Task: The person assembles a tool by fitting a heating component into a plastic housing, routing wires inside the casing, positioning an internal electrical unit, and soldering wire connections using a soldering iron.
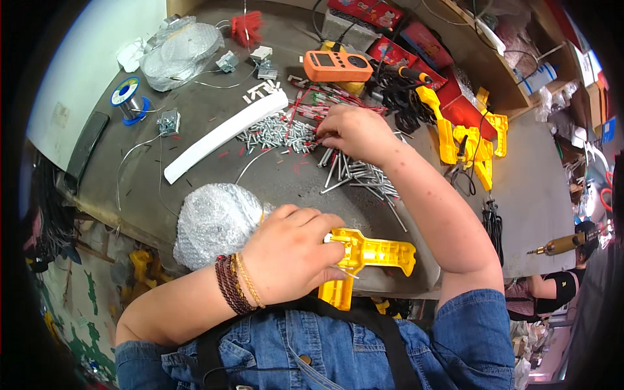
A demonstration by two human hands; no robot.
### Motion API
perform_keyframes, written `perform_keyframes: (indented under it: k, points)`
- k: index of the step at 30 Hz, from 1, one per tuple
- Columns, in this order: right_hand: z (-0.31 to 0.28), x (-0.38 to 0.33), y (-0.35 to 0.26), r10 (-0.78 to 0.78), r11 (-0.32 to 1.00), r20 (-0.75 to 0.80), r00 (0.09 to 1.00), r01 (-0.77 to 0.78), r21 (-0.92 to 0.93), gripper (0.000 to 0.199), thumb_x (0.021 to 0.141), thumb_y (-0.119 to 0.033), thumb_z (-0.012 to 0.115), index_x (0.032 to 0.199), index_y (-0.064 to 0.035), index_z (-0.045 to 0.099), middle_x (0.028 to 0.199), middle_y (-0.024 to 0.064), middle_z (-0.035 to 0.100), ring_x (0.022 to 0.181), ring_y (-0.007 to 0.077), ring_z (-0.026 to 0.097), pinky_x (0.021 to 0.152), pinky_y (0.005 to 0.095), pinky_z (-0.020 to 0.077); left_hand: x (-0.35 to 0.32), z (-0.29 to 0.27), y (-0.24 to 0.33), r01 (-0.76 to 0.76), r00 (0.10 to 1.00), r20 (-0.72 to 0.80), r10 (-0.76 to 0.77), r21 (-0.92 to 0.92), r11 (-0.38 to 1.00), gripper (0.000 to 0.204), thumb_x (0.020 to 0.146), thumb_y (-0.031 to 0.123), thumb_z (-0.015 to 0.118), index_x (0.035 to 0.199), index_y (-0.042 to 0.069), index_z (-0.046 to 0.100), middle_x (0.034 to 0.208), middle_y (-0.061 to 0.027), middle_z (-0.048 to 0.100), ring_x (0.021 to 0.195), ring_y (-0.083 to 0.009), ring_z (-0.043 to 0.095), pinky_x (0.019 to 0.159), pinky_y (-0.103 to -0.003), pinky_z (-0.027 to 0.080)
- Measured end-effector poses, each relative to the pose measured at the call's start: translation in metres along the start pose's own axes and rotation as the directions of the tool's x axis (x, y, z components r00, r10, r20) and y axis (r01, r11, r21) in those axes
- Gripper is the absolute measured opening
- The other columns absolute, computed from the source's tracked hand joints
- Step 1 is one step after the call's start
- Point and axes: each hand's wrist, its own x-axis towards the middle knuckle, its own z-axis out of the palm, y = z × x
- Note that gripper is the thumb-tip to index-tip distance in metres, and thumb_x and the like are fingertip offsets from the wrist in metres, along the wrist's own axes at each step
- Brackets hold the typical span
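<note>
My left hand [296,253] is closed around a yellow plastic housing half [383,252] near the table's front edge. Ribs and hollows show on the housing's upper face, and a thin pale wire crosses it by my fingertips. My right hand [356,133] reaches out to the right edge of a heap of short silver screws [276,133]. Its thumb and fingertips are pinched together there; what lies between them is hidden. Long metal pins or screws [367,177] are spread below that wrist. Red-sleeved small parts [318,104] lie just beyond the hand.
A white curved strip [227,135] lies left of the screws. Bubble-wrapped bundles [218,221] sit beside my left hand and at the far left. A solder spool [129,101], an orange meter [337,66], black cables [396,94] and more yellow housings [471,146] surround the work area.
</note>
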Motion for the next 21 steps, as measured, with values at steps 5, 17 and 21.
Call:
perform_keyframes:
  k: [5,17,21]
  points:
    - [0.008,0.01,0.007,-0.126,0.989,-0.072,0.989,0.12,-0.088,0.011,0.087,-0.013,0.068,0.096,-0.0072,0.068,0.096,0.0058,0.065,0.094,0.0244,0.065,0.083,0.0375,0.0521,-0.005,-0.001,-0.006,-0.001,0.999,-0.045,-0.004,-0.11,0.994,0.019,0.077,0.035,0.076,0.079,0.018,0.068,0.114,-0.0026,0.064,0.105,-0.0224,0.06,0.088,-0.039,0.043]
    - [0.006,0.05,0.045,0.536,0.841,-0.023,0.844,-0.536,-0.077,0.028,0.084,-0.027,0.07,0.104,-0.0088,0.073,0.1,0.0138,0.072,0.095,0.0318,0.068,0.085,0.0416,0.0525,-0.005,-0.004,-0.008,-0.025,0.998,-0.06,0.011,-0.236,0.972,0.016,0.077,0.031,0.075,0.074,0.017,0.068,0.108,-0.0015,0.065,0.107,-0.0225,0.06,0.087,-0.039,0.043]
    - [0.0,0.051,0.051,0.491,0.867,0.006,0.871,-0.489,-0.094,0.027,0.082,-0.026,0.071,0.103,-0.0091,0.074,0.1,0.0129,0.072,0.096,0.0307,0.068,0.085,0.0412,0.0526,-0.005,-0.001,-0.008,-0.02,0.999,-0.046,0.012,-0.176,0.984,0.019,0.076,0.032,0.075,0.074,0.015,0.066,0.108,-0.0023,0.064,0.105,-0.0225,0.061,0.085,-0.039,0.042]
